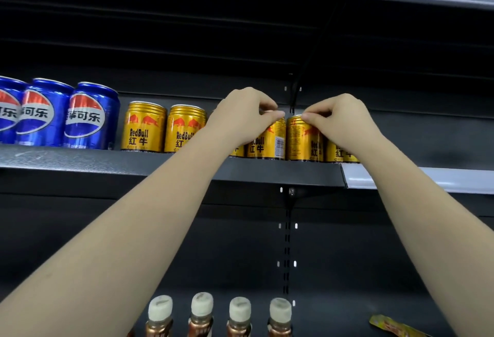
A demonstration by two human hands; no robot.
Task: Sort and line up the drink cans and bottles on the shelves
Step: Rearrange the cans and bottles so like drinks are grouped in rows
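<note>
Several gold Red Bull cans stand in a row on the dark upper shelf (267, 169). My left hand (242, 115) grips the top rim of one gold can (270, 139) with curled fingers. My right hand (339, 119) pinches the top of the neighbouring gold can (303, 140). Another gold can (340, 153) shows partly under my right wrist. Two more Red Bull cans (144, 127) stand free to the left. Three blue Pepsi cans (91, 116) line up at the far left of the same shelf.
Below, several brown bottles with white caps (201, 307) stand in a row on a lower shelf. A yellow packet (393, 324) lies at the bottom right. A white price strip (427, 177) edges the shelf to the right. A slotted upright (287, 243) runs down the back panel.
</note>
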